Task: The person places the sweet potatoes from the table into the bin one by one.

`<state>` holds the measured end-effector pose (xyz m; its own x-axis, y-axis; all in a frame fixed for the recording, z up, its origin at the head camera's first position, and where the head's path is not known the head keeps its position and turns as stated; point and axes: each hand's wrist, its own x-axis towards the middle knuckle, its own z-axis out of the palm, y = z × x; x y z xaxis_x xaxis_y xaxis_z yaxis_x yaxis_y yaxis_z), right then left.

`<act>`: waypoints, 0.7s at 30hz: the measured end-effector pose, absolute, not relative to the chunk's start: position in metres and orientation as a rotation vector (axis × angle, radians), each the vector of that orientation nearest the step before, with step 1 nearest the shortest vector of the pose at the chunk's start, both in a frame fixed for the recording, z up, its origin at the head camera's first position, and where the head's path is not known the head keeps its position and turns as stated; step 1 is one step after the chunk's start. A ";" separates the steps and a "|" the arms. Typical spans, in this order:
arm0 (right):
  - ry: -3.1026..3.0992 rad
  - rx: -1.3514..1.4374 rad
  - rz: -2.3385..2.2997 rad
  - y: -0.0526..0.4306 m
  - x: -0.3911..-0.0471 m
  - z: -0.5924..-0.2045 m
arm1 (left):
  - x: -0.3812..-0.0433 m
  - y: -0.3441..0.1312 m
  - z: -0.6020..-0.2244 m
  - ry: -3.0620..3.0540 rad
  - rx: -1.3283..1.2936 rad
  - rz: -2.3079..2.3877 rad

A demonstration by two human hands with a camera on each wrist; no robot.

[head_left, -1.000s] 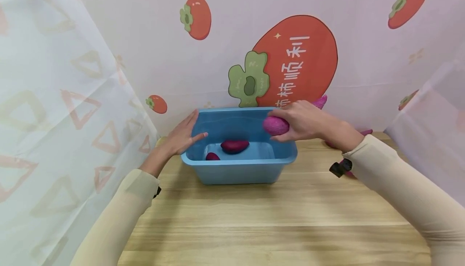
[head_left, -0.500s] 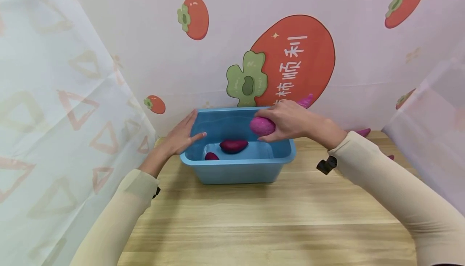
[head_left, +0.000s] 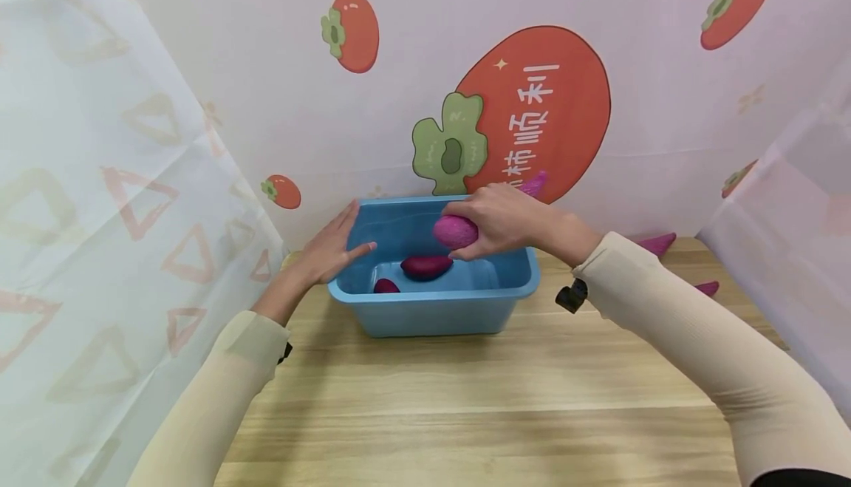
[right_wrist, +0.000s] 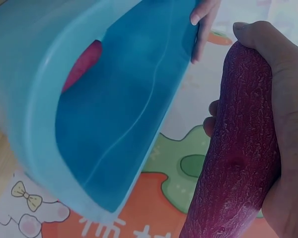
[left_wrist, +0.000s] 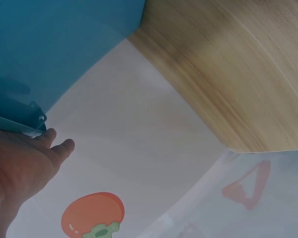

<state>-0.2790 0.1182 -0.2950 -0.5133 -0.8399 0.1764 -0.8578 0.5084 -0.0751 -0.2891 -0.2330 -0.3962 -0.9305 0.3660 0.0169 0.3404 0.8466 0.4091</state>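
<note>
A wrinkled purple sweet potato (right_wrist: 233, 144) is gripped in my right hand (head_left: 508, 217), thumb on one side and fingers curled round the other. In the head view its rounded end points left over the blue plastic basin (head_left: 432, 317), and the tapered tail shows behind the hand. Two darker sweet potatoes lie inside: one whole (head_left: 427, 267), the other (head_left: 385, 286) partly hidden by the front wall. My left hand (head_left: 332, 247) rests on the basin's left rim, fingers straight and thumb spread inward. The left wrist view shows its fingertips (left_wrist: 64, 148) beside the basin wall.
More purple sweet potatoes (head_left: 658, 244) lie on the wooden table (head_left: 479, 406) at the right, partly behind the right sleeve; another tip (head_left: 708, 288) shows beside it. Printed cloth walls (head_left: 266, 51) stand at the back and both sides.
My right hand has carried the sweet potato leftward, from over the basin's right end to above its middle. The left hand stays on the rim.
</note>
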 end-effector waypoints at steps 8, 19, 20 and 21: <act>-2.673 1.465 0.219 0.106 -0.284 -0.297 | -0.290 -0.234 -0.398 2.961 0.566 0.634; -2.708 1.462 0.252 0.092 -0.292 -0.301 | -0.288 -0.234 -0.397 2.955 0.555 0.650; -2.709 1.463 0.254 0.090 -0.292 -0.302 | -0.288 -0.234 -0.397 2.954 0.555 0.652; -2.712 1.462 0.259 0.089 -0.293 -0.303 | -0.288 -0.234 -0.397 2.952 0.556 0.653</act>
